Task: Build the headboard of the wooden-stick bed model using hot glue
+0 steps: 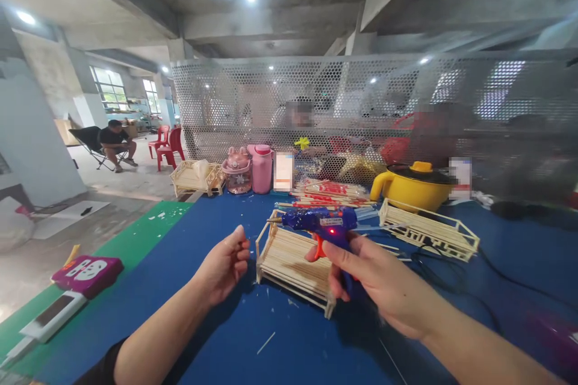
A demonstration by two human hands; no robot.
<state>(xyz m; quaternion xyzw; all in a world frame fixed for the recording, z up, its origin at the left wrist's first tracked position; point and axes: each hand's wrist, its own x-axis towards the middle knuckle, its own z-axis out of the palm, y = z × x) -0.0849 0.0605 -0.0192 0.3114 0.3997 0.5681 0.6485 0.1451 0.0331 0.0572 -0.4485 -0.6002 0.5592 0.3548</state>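
Observation:
My right hand (361,271) is wrapped round the handle of a blue hot glue gun (311,219), with a finger by its orange trigger. A red light glows on the gun's body, and its metal nozzle points left. Below the gun, a small frame of wooden sticks (295,261) with a slatted top and corner posts rests on the blue table. My left hand (226,264) is raised left of that frame, near the nozzle but apart from it. Its thumb and fingers are pinched together; whatever they may hold is too small to make out.
Stick models stand at the back left (197,177) and right (428,228). Behind are a pink flask (262,169), bundled sticks (332,192) and a yellow pot (415,189). A black cable (510,277) runs right. A purple box (88,275) lies left. A person sits far left.

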